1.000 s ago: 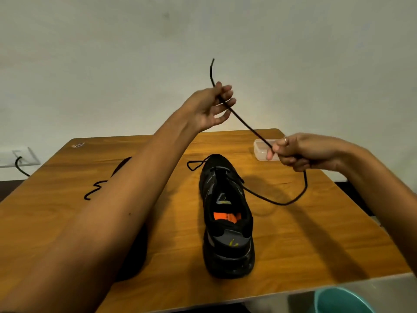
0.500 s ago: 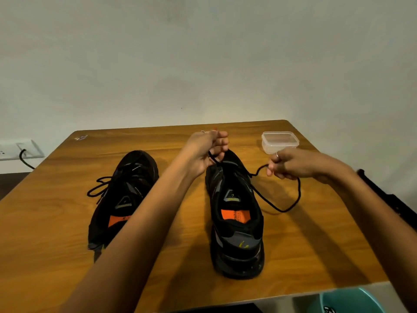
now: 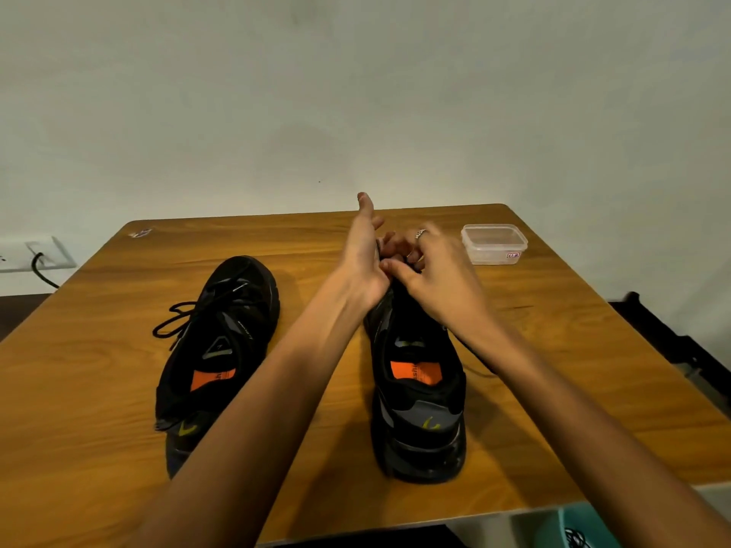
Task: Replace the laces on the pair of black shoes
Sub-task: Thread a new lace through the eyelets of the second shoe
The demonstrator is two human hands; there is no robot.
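Two black shoes with orange insole tags stand heel-toward-me on the wooden table [image 3: 118, 409]. The left shoe [image 3: 221, 350] has a black lace [image 3: 174, 322] spilling off its left side. Both hands meet over the toe end of the right shoe [image 3: 419, 397]. My left hand [image 3: 364, 255] has its thumb raised and its fingers curled at the shoe's front. My right hand [image 3: 431, 270] pinches the black lace there, hiding the eyelets. A short stretch of that lace [image 3: 478, 371] shows right of the shoe, under my right forearm.
A clear lidded plastic box [image 3: 494, 244] sits at the table's far right corner. A wall socket with a black cable [image 3: 39, 263] is at the left. A teal bin [image 3: 585, 528] shows below the near right edge, dark furniture [image 3: 672, 342] to the right.
My left hand came down from high in the air to the right shoe's toe. My right hand moved left to join it, and the lace loop at the right shrank.
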